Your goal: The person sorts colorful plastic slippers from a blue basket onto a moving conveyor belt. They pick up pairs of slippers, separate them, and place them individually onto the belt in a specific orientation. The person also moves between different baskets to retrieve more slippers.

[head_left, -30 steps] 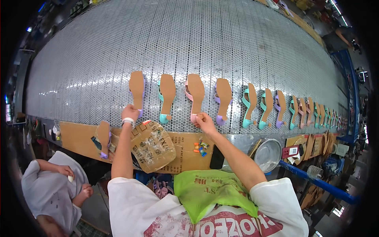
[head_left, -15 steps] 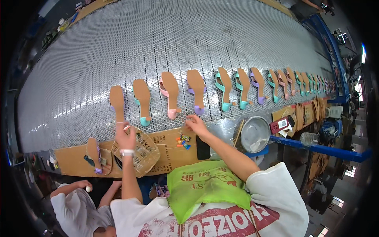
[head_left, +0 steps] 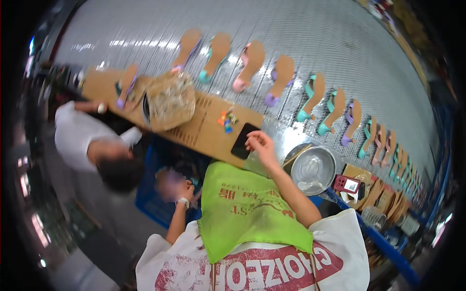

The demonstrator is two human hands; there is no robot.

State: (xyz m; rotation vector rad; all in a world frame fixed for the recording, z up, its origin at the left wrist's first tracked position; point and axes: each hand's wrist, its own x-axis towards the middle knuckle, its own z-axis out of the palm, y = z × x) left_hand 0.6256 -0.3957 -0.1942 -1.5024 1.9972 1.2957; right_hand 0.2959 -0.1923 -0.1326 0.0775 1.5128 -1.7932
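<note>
My left hand [head_left: 184,190] is lowered into a blue bin [head_left: 145,194] beside my apron, its fingers bent round a blurred purplish thing [head_left: 169,185] whose kind I cannot make out. Over the edge of a black phone [head_left: 244,141] on the cardboard-covered ledge, my right hand [head_left: 262,147] hovers with loosely bent fingers, nothing visible in them. Heeled sandals with tan soles line the perforated metal conveyor; the nearest ones are a pink sandal [head_left: 250,65] and a purple sandal [head_left: 281,80]. Another purple sandal [head_left: 127,86] lies on the cardboard at the left.
A plastic-wrapped bundle [head_left: 170,102] and small wrapped candies [head_left: 226,121] lie on the cardboard [head_left: 208,121]. A round metal basin [head_left: 314,167] stands right of my right hand, with a red device [head_left: 345,184] beyond it. A co-worker [head_left: 87,133] is at the left.
My left hand has come off the ledge and down into the bin. My right hand has drawn back from the conveyor to the phone. The view has turned toward the left.
</note>
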